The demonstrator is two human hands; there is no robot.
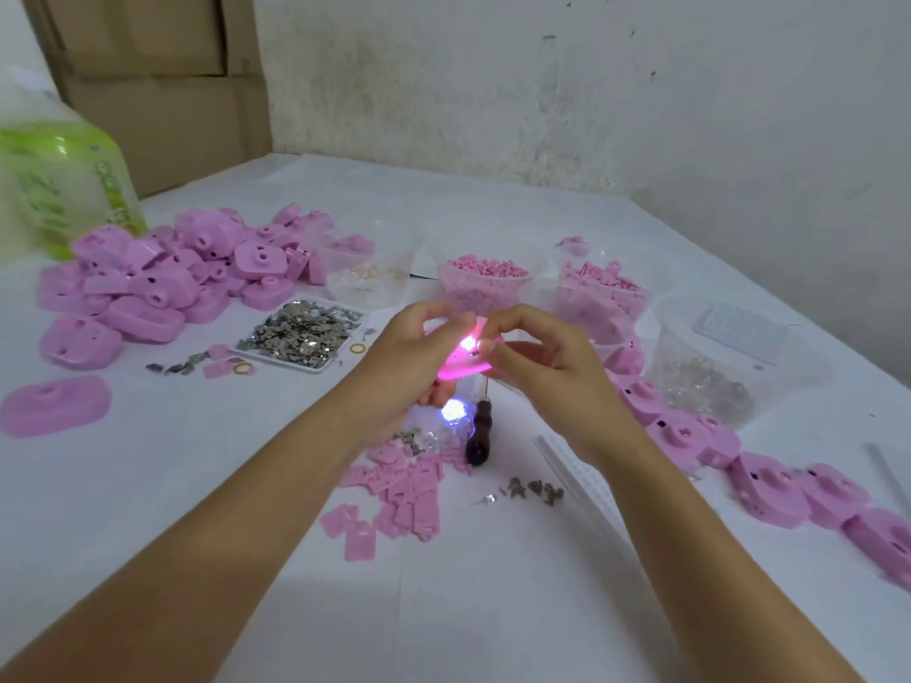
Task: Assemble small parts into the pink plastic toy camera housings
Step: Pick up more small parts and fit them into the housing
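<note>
Head camera view, looking down over two bare forearms at a white tabletop (493, 608) scattered with toy parts. Both hands meet in the air above the middle of the tabletop, around one pink housing (461, 371). The housing's long axis runs side to side, from one hand to the other.

The left hand (406, 354) comes in from the left with its wrist bent. Its grip wraps the housing's left end, fingers above and below, and it seems to carry the weight. The right hand (540, 369) comes in from the right, knuckles up. Its grip is a pinch of thumb and forefinger on the housing's upper edge, right at a bright white-pink light (467, 343) shining from the shell. Glare hides whether anything small sits between those fingertips.

The right hand appears to do the fine fitting while the left steadies, so the next move likely turns on that lit spot, just beside the right fingertips.

Under the hands lies an awl (478, 436) with a dark handle, beside loose flat pink plates (404, 490). A heap of housings (162, 278) lies far left, and a row of housings (769, 480) trails off to the right.
</note>
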